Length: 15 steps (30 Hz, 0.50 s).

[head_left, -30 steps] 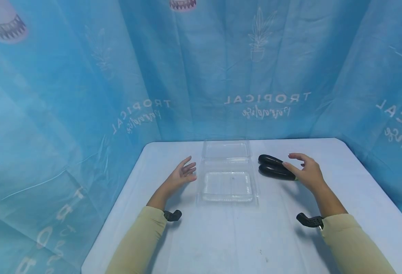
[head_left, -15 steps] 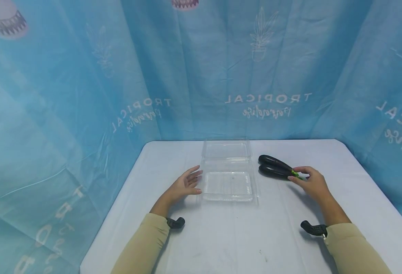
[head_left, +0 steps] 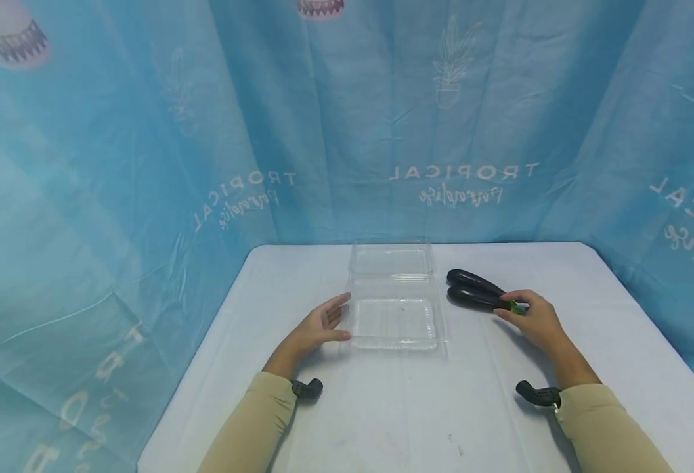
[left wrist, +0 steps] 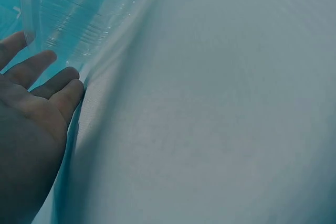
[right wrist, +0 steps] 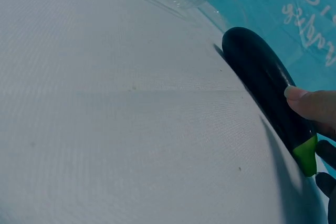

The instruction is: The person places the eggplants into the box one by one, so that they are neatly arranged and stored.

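Note:
Two dark eggplants lie side by side on the white table, right of the clear plastic clamshell container [head_left: 395, 343]. My right hand [head_left: 540, 322] pinches the nearer eggplant [head_left: 473, 298] near its green stem end. In the right wrist view the thumb [right wrist: 315, 106] lies on the dark skin of that eggplant [right wrist: 257, 69], with fingertips beyond the stem. The farther eggplant [head_left: 472, 279] has its stem end hidden by this hand. My left hand [head_left: 316, 328], fingers extended and thumb apart, is at the left edge of the container, whose lid [head_left: 390, 261] lies folded back.
Blue printed curtains [head_left: 347, 131] hang behind the table [head_left: 400, 414] and at both sides. A dark wrist mount sits on each forearm, the left mount [head_left: 308, 389] and the right mount [head_left: 538, 394]. Small specks mark the tablecloth near the front.
My right hand has come down and toward me onto the eggplants' stem end and now pinches the nearer one. The left hand has shifted right to the container's edge.

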Each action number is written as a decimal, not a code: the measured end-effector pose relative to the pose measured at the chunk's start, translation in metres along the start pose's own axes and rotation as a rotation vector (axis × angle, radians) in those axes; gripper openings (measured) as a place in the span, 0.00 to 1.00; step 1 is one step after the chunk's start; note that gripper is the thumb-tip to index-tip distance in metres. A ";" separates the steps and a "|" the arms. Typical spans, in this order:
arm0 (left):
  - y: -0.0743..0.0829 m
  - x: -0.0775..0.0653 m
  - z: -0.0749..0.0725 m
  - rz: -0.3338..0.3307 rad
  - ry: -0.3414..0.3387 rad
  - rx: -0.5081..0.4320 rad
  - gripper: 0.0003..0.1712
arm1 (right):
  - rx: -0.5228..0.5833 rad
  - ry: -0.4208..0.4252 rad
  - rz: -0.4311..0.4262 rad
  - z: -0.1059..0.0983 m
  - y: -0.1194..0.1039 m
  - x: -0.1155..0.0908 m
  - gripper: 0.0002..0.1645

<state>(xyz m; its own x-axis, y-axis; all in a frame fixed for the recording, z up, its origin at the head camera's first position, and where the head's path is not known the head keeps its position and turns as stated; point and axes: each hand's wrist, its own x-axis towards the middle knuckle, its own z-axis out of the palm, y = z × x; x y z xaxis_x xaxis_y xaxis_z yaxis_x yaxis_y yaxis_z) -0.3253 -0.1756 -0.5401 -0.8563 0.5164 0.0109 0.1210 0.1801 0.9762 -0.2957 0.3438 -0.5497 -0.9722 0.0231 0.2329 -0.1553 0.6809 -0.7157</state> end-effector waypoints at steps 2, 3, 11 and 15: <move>0.001 0.001 0.000 0.002 0.001 0.008 0.59 | -0.004 0.005 -0.005 -0.001 -0.001 0.000 0.27; 0.002 0.001 0.000 0.006 0.001 0.011 0.59 | -0.008 0.006 -0.008 -0.002 -0.002 0.001 0.26; -0.001 0.001 0.000 0.015 0.000 -0.012 0.59 | -0.057 -0.021 0.032 -0.001 -0.003 0.003 0.22; -0.001 -0.001 0.001 0.009 0.000 -0.016 0.59 | -0.062 -0.017 0.050 0.001 0.003 0.003 0.22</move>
<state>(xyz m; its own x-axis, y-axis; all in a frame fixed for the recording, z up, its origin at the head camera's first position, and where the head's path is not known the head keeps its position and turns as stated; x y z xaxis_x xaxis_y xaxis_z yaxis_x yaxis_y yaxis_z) -0.3238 -0.1756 -0.5414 -0.8551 0.5181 0.0199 0.1209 0.1619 0.9794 -0.2990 0.3452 -0.5519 -0.9814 0.0460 0.1864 -0.0960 0.7232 -0.6839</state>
